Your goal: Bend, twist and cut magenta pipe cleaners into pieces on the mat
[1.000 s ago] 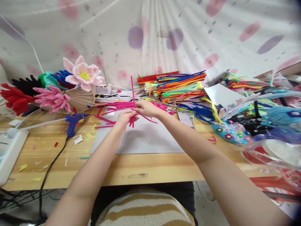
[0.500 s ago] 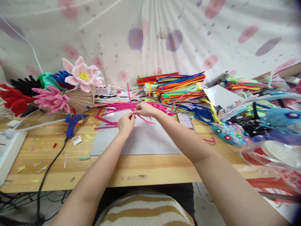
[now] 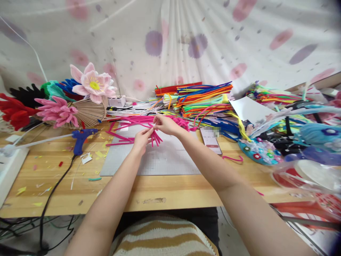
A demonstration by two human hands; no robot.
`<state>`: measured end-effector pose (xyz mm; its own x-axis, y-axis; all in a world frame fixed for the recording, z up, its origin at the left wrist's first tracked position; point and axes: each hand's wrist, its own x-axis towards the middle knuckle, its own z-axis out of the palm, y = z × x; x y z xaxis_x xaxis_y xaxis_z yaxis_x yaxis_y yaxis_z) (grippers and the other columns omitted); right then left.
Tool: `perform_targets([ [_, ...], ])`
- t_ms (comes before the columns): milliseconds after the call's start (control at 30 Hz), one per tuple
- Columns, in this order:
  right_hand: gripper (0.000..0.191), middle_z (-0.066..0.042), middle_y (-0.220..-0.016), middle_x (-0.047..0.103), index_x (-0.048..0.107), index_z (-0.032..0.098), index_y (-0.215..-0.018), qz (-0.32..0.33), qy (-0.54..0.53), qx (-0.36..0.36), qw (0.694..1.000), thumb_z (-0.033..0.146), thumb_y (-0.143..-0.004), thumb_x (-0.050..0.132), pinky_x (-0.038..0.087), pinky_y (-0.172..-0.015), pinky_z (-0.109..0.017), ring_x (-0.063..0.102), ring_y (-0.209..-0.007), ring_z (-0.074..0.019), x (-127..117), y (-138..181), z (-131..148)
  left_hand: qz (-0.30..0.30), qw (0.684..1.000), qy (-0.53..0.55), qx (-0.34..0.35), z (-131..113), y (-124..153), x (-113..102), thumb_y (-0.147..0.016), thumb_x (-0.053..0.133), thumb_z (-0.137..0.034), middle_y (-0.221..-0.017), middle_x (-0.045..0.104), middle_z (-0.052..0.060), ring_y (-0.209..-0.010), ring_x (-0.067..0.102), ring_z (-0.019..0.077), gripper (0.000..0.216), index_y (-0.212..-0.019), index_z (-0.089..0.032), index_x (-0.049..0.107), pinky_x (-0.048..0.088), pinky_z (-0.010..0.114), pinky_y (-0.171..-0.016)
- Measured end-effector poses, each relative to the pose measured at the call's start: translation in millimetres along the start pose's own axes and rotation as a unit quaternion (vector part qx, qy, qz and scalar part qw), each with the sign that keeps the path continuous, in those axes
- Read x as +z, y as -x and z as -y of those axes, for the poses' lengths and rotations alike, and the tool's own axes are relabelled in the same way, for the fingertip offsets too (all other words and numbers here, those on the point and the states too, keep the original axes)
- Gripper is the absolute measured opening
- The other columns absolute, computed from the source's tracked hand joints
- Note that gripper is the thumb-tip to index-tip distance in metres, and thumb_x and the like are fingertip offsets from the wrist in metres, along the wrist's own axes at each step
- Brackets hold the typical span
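Observation:
Several magenta pipe cleaners [image 3: 155,139] are pinched between my two hands, their ends fanning downward over the grey mat [image 3: 160,161]. My left hand [image 3: 143,139] is closed on them from the left. From the upper right, the fingertips of my right hand [image 3: 165,125] close on the same pipe cleaners, near where they meet. The exact join is hidden by my fingers. More magenta pipe cleaners [image 3: 120,141] lie loose on the mat's left part, and a heap of them [image 3: 182,122] sits behind my right hand.
At left stand a blue glue gun [image 3: 80,139] with its cord and fuzzy craft flowers [image 3: 93,84]. Bundles of coloured pipe cleaners [image 3: 204,97] line the back. A phone [image 3: 211,139] lies right of the mat, near a decorated blue piece [image 3: 259,151] and a bagged roll [image 3: 318,174].
The long magenta pipe cleaner that stood up from my fingers no longer shows upright. Several ends now fan downward between my hands. My left fingers have straightened somewhat.

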<state>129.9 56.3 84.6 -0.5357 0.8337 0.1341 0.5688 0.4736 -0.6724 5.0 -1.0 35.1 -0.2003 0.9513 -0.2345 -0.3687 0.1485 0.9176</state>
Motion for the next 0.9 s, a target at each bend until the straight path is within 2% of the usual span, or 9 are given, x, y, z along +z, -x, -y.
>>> perform_targets([
  [100,0.012,0.002,-0.065,0.055,0.054,0.014,-0.084,0.019,-0.07,0.028,0.997,0.014,-0.073,0.057,0.04,-0.057,-0.02,0.05,-0.06,-0.0083,3,-1,1,-0.036,0.999,0.002,0.024,-3,-2,1,-0.047,0.079,-0.03,-0.059,0.059,0.0,-0.055,0.051,0.008,0.029,-0.066,-0.013,0.065,0.04,0.021,-0.054],
  [233,0.007,0.002,-0.061,0.051,0.054,0.013,-0.075,0.059,-0.215,0.105,0.969,0.018,-0.078,0.052,0.044,-0.054,-0.02,0.049,-0.055,-0.007,16,2,0,-0.08,0.994,0.02,0.068,-2,-6,3,-0.053,0.075,-0.026,-0.053,0.055,-0.003,-0.051,0.047,0.0063,0.021,-0.056,-0.014,0.058,0.037,0.02,-0.052],
  [300,0.016,0.001,-0.059,0.05,0.055,0.013,-0.069,0.068,-0.225,0.116,0.965,0.023,-0.08,0.05,0.044,-0.053,-0.02,0.047,-0.054,-0.0067,23,5,-3,-0.093,0.992,0.032,0.078,0,-6,4,-0.057,0.073,-0.024,-0.052,0.054,-0.004,-0.05,0.046,0.0061,0.021,-0.055,-0.015,0.054,0.037,0.02,-0.053],
  [400,0.02,0.0,-0.061,0.053,0.058,0.012,-0.07,0.056,-0.172,0.085,0.98,0.027,-0.081,0.049,0.041,-0.053,-0.019,0.048,-0.055,-0.0072,33,10,-7,-0.097,0.991,0.026,0.093,3,-6,5,-0.062,0.069,-0.024,-0.054,0.053,-0.004,-0.052,0.047,0.0066,0.019,-0.057,-0.016,0.052,0.038,0.02,-0.055],
  [500,0.015,0.002,-0.064,0.055,0.059,0.014,-0.073,0.043,-0.118,0.039,0.991,0.027,-0.078,0.052,0.039,-0.056,-0.019,0.049,-0.059,-0.0074,40,12,-10,-0.084,0.989,0.009,0.121,5,-6,5,-0.063,0.069,-0.025,-0.056,0.053,-0.005,-0.054,0.048,0.0068,0.019,-0.059,-0.016,0.052,0.039,0.019,-0.056],
  [600,0.014,0.003,-0.064,0.053,0.056,0.014,-0.071,-0.017,-0.079,0.047,0.996,0.028,-0.075,0.056,0.036,-0.056,-0.019,0.048,-0.059,-0.0073,44,12,-14,-0.06,0.988,0.001,0.141,5,-7,4,-0.063,0.069,-0.026,-0.06,0.056,-0.004,-0.057,0.05,0.0073,0.017,-0.062,-0.017,0.055,0.04,0.02,-0.059],
  [667,0.017,0.003,-0.061,0.05,0.054,0.014,-0.069,-0.032,-0.1,0.053,0.993,0.03,-0.075,0.056,0.034,-0.053,-0.018,0.045,-0.056,-0.0068,43,12,-16,-0.048,0.988,-0.003,0.149,4,-8,1,-0.062,0.07,-0.027,-0.062,0.058,-0.004,-0.059,0.051,0.0074,0.016,-0.064,-0.016,0.058,0.041,0.02,-0.062],
  [800,0.014,0.006,-0.054,0.044,0.05,0.014,-0.071,0.051,-0.244,0.056,0.967,0.027,-0.077,0.055,0.033,-0.045,-0.017,0.042,-0.047,-0.0053,31,16,-15,-0.007,0.991,-0.027,0.13,3,-10,-8,-0.059,0.073,-0.031,-0.062,0.06,-0.003,-0.058,0.052,0.0079,0.02,-0.066,-0.015,0.062,0.04,0.02,-0.06],
  [900,0.012,0.005,-0.053,0.048,0.048,0.014,-0.068,0.1,-0.28,0.084,0.951,0.019,-0.078,0.053,0.037,-0.045,-0.018,0.045,-0.045,-0.0056,22,22,-10,0.032,0.992,-0.072,0.099,1,-9,-13,-0.057,0.074,-0.034,-0.06,0.061,-0.001,-0.055,0.052,0.0093,0.024,-0.067,-0.014,0.064,0.04,0.022,-0.057],
])
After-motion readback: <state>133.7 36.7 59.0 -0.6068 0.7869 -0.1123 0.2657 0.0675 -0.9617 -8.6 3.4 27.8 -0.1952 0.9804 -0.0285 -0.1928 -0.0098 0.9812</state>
